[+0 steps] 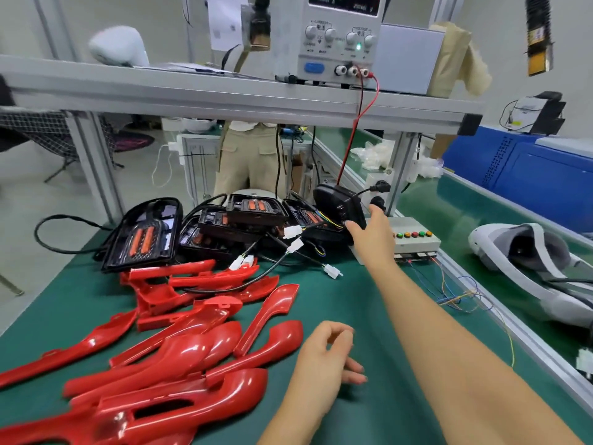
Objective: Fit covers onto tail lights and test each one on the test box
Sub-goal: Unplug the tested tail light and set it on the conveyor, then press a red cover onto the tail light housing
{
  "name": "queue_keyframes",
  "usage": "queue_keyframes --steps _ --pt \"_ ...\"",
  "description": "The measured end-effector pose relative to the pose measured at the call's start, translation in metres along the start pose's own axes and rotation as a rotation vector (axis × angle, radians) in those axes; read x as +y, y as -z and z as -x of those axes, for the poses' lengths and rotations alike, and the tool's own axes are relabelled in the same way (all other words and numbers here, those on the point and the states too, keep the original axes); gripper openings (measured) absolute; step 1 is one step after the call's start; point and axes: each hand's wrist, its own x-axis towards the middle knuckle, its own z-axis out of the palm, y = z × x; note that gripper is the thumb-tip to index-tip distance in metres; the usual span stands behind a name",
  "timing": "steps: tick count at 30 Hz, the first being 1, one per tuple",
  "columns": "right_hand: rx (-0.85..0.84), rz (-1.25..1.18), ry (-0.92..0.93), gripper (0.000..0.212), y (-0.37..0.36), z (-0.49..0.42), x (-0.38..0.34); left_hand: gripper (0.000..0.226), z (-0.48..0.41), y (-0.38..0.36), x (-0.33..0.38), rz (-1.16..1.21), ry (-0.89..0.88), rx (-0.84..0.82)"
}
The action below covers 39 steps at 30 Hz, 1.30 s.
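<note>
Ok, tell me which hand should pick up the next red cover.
Left. The left hand hangs loosely curled and holds nothing, right beside the red covers. The right hand is stretched far off at the black tail light by the test box.

Up at twelve o'clock a bench power supply (340,36) sits on the aluminium shelf (192,91), its green lamp lit, with a red lead (359,117) dropping from its sockets. A brown paper bag (452,59) slumps at one o'clock. Behind the frame stands someone in beige trousers (247,162). At three o'clock a white headset (526,268) lies on the green belt (449,213), with a blue cabinet (529,175) beyond it.
</note>
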Motion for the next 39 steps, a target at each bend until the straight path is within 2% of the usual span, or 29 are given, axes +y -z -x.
queue_keyframes --steps 3,7,11,14,20,27,32,36,39 --pt "-0.063 0.162 0.022 0.059 -0.008 -0.018 0.000 0.013 -0.005 0.003 -0.003 0.045 0.034 0.025" --pt "-0.048 0.330 0.090 0.048 -0.007 -0.028 -0.001 0.012 -0.008 0.004 -0.003 0.104 0.046 0.042" --pt "-0.055 0.292 0.158 0.031 -0.003 -0.032 0.001 0.011 -0.009 0.005 -0.003 0.141 0.049 0.053" --pt "0.003 0.212 0.227 0.022 0.000 -0.030 0.003 0.011 -0.009 0.004 -0.004 0.147 0.061 0.052" --pt "0.092 0.171 0.363 0.039 0.008 -0.016 0.008 0.011 -0.009 0.006 -0.004 0.171 0.074 0.058" --pt "0.265 0.134 0.633 0.034 0.030 0.030 0.021 0.011 -0.008 0.007 -0.002 0.228 0.042 0.100" --pt "0.341 0.122 0.760 0.034 0.052 0.078 0.031 0.010 -0.010 0.009 0.008 0.278 -0.086 0.248" --pt "0.294 0.119 0.883 0.031 0.058 0.128 0.040 0.021 -0.009 0.016 0.024 0.224 -0.208 0.418" --pt "0.212 0.130 0.938 0.030 0.056 0.163 0.048 0.038 -0.005 0.027 0.029 0.095 -0.231 0.428"
